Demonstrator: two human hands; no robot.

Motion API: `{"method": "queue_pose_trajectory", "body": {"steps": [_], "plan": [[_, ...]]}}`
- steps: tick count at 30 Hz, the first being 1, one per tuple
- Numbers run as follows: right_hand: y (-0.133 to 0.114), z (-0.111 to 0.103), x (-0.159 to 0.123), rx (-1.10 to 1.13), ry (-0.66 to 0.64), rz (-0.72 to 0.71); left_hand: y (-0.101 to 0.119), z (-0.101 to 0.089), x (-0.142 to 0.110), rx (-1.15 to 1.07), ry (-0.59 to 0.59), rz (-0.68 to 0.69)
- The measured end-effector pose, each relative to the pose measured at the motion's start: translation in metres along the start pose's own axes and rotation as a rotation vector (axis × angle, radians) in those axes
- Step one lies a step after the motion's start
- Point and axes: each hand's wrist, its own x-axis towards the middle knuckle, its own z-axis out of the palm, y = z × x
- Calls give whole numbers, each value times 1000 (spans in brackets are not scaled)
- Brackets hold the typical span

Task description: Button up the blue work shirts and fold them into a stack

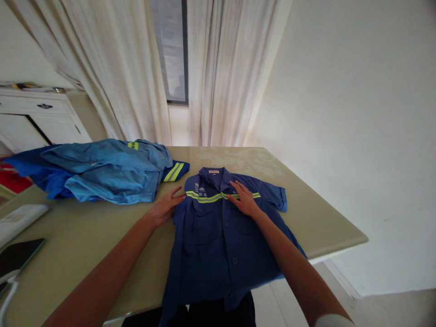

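Observation:
A dark blue work shirt (218, 240) with a yellow-green reflective band lies front up on the beige table (327, 222), collar pointing away and hem hanging over the near edge. My left hand (165, 206) rests at the shirt's left shoulder edge, fingers stretched out and touching the fabric. My right hand (242, 198) lies flat on the chest, just right of the button line, fingers spread over the reflective band. Neither hand grips anything.
A pile of lighter blue work clothes (102, 170) with reflective stripes lies at the table's back left. A dark phone (17, 255) and a white object (18, 218) sit at the left edge. White curtains, a window and a white cabinet (41, 118) stand behind.

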Motion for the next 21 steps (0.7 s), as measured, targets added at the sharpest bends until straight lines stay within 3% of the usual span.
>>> {"method": "queue_pose_trajectory", "body": {"steps": [6, 11, 14, 16, 19, 21], "plan": [[-13, 12, 3, -107, -42, -10, 8, 22, 15, 411, -176, 65], [-10, 12, 2, -94, -30, 0, 24, 28, 21, 419, -64, 135], [-14, 16, 7, -99, -24, 27, 65, 9, 25, 521, 25, 163], [-21, 20, 15, -102, -19, 54, 102, -15, 29, 804, 123, 243], [-36, 27, 28, -110, -3, 66, 145, -55, 32, 1326, 403, 350], [-46, 33, 36, -110, 13, 57, 149, -73, 28, 1552, 585, 425]]}}
